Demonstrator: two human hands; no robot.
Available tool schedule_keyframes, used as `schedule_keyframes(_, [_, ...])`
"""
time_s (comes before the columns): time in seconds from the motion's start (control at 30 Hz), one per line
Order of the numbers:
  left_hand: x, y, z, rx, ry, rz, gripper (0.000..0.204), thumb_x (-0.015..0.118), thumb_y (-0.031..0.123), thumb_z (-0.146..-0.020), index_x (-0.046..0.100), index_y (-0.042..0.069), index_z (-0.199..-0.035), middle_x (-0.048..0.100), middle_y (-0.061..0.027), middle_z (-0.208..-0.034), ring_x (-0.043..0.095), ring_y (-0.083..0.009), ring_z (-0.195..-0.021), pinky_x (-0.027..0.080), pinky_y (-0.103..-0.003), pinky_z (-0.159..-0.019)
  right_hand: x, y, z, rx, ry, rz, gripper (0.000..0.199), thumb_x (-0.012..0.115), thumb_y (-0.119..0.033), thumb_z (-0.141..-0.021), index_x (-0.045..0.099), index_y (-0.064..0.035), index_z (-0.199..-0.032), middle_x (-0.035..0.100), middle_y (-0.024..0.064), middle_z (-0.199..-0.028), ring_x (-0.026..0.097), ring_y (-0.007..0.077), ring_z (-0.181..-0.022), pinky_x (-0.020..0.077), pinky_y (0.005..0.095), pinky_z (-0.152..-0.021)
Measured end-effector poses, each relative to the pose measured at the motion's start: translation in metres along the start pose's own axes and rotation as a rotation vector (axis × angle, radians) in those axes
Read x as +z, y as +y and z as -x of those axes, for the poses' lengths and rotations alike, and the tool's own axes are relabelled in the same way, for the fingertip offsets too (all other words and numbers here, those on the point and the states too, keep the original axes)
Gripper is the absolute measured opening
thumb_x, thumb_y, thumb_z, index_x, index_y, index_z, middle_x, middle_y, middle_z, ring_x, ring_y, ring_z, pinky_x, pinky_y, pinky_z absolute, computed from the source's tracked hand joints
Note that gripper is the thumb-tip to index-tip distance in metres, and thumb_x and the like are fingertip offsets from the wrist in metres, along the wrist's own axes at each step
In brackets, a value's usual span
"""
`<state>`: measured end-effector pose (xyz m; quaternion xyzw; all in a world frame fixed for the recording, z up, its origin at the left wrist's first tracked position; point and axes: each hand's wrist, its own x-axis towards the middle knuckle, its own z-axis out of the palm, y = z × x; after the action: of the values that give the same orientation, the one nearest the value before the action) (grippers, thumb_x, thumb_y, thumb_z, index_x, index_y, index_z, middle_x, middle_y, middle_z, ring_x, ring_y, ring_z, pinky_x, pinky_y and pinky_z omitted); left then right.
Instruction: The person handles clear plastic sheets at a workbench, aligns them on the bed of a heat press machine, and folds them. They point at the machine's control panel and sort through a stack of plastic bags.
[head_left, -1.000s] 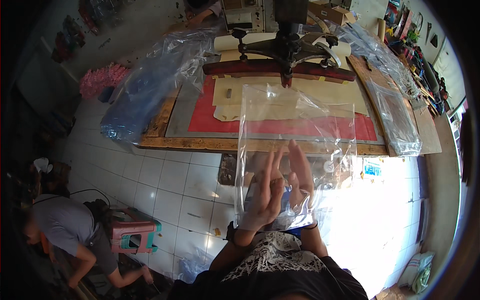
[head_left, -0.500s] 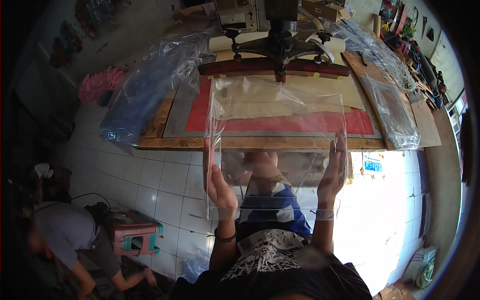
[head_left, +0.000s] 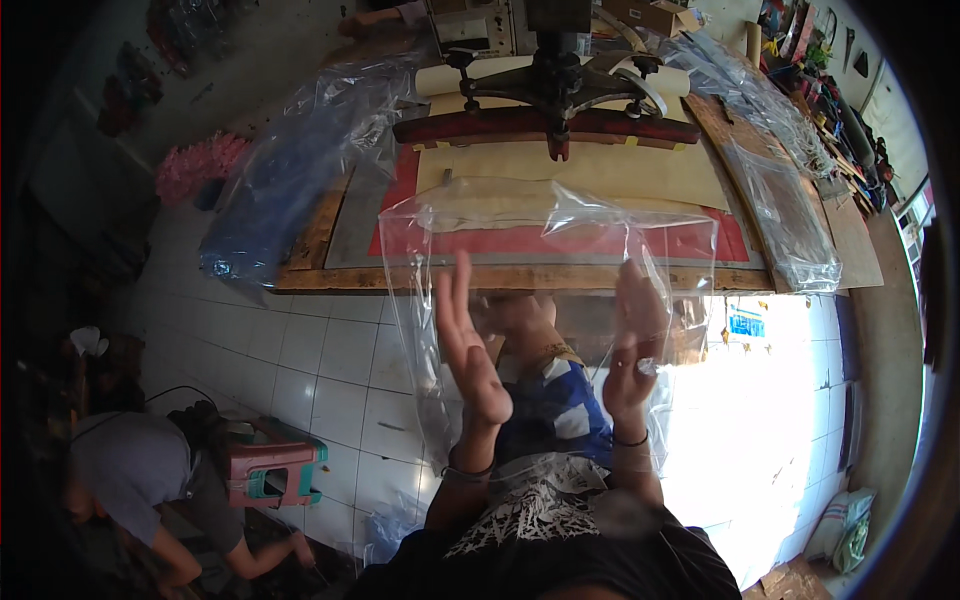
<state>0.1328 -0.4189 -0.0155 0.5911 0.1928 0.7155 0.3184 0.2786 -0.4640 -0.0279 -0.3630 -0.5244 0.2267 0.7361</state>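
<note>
Both raised: left hand (head_left: 468, 345) and right hand (head_left: 633, 340), flat, fingers straight, apparently inside a clear plastic bag (head_left: 560, 300), spreading it. Beyond the fingertips, wooden worktable (head_left: 330, 225) with press (head_left: 555, 95).

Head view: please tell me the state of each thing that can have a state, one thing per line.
Clear plastic bag: held up, spread open between both hands.
Left hand: fingers straight, flat against the bag.
Right hand: fingers straight, flat against the bag.
Press bar: raised above the table.
Table: covered with red and tan sheets.
Pink stool: upright on the floor.
</note>
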Motion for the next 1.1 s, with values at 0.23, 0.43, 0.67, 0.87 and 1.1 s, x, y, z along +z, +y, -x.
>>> schedule_keyframes(0.23, [-0.015, 0.001, -0.01, 0.092, 0.064, -0.292, 0.075, 0.029, 0.047, -0.097, 0.017, -0.002, -0.152, 0.022, -0.0284, -0.155, 0.019, -0.0405, -0.146, 0.011, -0.051, -0.119, -0.053, 0.029, 0.002, 0.26, 0.119, 0.018, 0.056, 0.039, -0.035, -0.103, 0.033, 0.0002, -0.147, 0.033, 0.0223, -0.153, 0.033, 0.0335, -0.141, 0.027, 0.0423, -0.115])
schedule_keyframes(0.43, [0.029, 0.015, 0.02, -0.041, -0.106, 0.114, 0.075, 0.027, 0.047, -0.098, 0.015, -0.004, -0.152, 0.02, -0.0249, -0.157, 0.018, -0.0379, -0.147, 0.008, -0.048, -0.12, 0.006, 0.02, -0.012, -0.113, -0.167, 0.145, 0.052, 0.047, -0.016, -0.1, 0.032, 0.0014, -0.146, 0.038, 0.0268, -0.148, 0.037, 0.0353, -0.139, 0.0254, 0.0471, -0.115])
schedule_keyframes(0.67, [0.036, 0.034, 0.011, -0.053, -0.333, 0.068, 0.081, 0.028, 0.058, -0.098, 0.012, 0.001, -0.154, 0.009, -0.0217, -0.161, 0.002, -0.0365, -0.149, 0.002, -0.051, -0.118, -0.022, 0.022, -0.013, 0.059, -0.023, 0.12, 0.051, 0.045, -0.02, -0.1, 0.034, 0.0023, -0.144, 0.041, 0.0261, -0.145, 0.04, 0.0335, -0.135, 0.0292, 0.046, -0.112])
schedule_keyframes(0.87, [0.067, 0.039, 0.032, -0.315, -0.161, 0.66, 0.089, 0.026, 0.07, -0.093, -0.021, 0.023, -0.153, -0.017, -0.0223, -0.159, -0.006, -0.0452, -0.147, -0.006, -0.062, -0.113, 0.0, 0.025, 0.002, -0.007, -0.102, 0.122, 0.052, 0.041, -0.027, -0.101, 0.036, 0.0029, -0.143, 0.043, 0.0242, -0.143, 0.044, 0.0313, -0.132, 0.0334, 0.0434, -0.109])
schedule_keyframes(1.1, [0.022, 0.022, -0.006, -0.246, -0.182, 0.573, 0.068, 0.034, 0.036, -0.1, 0.015, -0.004, -0.151, 0.03, -0.0255, -0.152, 0.038, -0.0379, -0.137, 0.025, -0.052, -0.114, -0.023, 0.048, 0.007, 0.128, 0.152, -0.017, 0.056, 0.037, -0.036, -0.102, 0.038, 0.0036, -0.142, 0.045, 0.022, -0.141, 0.047, 0.0287, -0.127, 0.0382, 0.0403, -0.105])
